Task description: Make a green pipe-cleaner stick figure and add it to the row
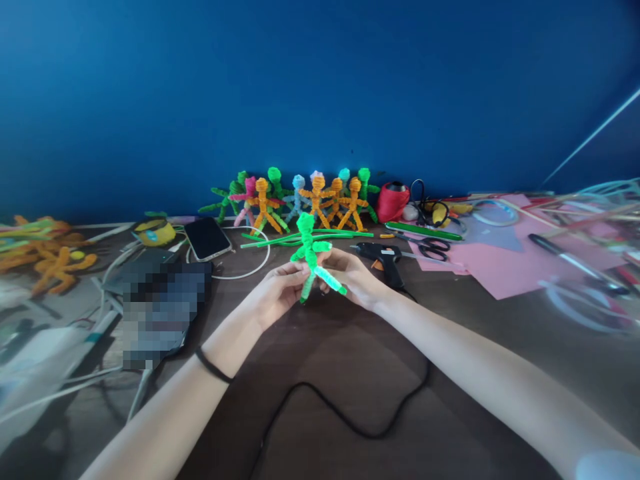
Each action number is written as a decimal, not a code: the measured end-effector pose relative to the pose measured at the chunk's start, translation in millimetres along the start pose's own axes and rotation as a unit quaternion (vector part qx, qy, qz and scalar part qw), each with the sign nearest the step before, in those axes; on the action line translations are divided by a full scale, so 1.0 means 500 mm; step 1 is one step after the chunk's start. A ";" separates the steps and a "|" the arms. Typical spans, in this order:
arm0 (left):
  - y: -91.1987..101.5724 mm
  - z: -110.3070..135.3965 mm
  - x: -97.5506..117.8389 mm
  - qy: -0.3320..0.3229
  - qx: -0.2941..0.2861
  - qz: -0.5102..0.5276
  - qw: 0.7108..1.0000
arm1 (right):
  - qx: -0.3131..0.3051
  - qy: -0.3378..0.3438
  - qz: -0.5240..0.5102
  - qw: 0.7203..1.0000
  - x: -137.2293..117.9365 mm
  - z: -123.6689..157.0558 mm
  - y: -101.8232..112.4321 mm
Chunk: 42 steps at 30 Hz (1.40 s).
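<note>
A bright green pipe-cleaner figure [310, 250] is held up over the middle of the dark table, head upward, with one leg in a paler green-white. My left hand [287, 287] pinches it from the left near the hip. From the right, my right hand [347, 275] grips it around the body and legs; some of its fingertips are hidden behind the figure. Just behind lie loose green pipe cleaners [330, 235]. A black glue gun [383, 257] rests to the right of my right hand.
Several pipe-cleaner figures [319, 197] stand along the blue wall [320, 87]. At left are a phone [207, 238], a white cable and a heap of orange figures [63, 263]. Scissors [434, 249], pink sheets [493, 267] and a pen [575, 261] lie right. A black cord [345, 427] crosses the front.
</note>
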<state>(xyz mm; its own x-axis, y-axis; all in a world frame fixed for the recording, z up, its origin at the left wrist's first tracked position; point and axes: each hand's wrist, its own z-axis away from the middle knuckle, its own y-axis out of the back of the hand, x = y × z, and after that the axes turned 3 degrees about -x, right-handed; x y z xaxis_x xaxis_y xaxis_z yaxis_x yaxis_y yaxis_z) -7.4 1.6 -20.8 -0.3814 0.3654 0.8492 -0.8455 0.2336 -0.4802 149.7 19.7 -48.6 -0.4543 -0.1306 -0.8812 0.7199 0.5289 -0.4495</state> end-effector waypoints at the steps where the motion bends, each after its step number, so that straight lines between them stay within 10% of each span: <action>1: 0.001 0.000 0.001 0.005 -0.009 0.000 1.000 | -0.008 -0.006 -0.001 1.000 -0.001 0.000 0.001; 26: 0.039 0.000 0.002 0.143 -0.035 -0.002 0.989 | -0.055 0.006 0.063 0.996 0.007 -0.001 0.002; 42: 0.008 0.003 0.011 0.009 0.009 -0.059 0.998 | 0.036 -0.023 -0.013 0.999 0.010 -0.005 0.009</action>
<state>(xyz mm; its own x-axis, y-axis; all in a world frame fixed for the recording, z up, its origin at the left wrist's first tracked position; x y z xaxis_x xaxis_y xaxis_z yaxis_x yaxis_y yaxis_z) -13.3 3.0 -17.8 -0.2723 0.3524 0.8954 -0.8905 0.2601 -0.3732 149.3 23.8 -54.9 -0.4496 -0.1831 -0.8743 0.7449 0.4632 -0.4801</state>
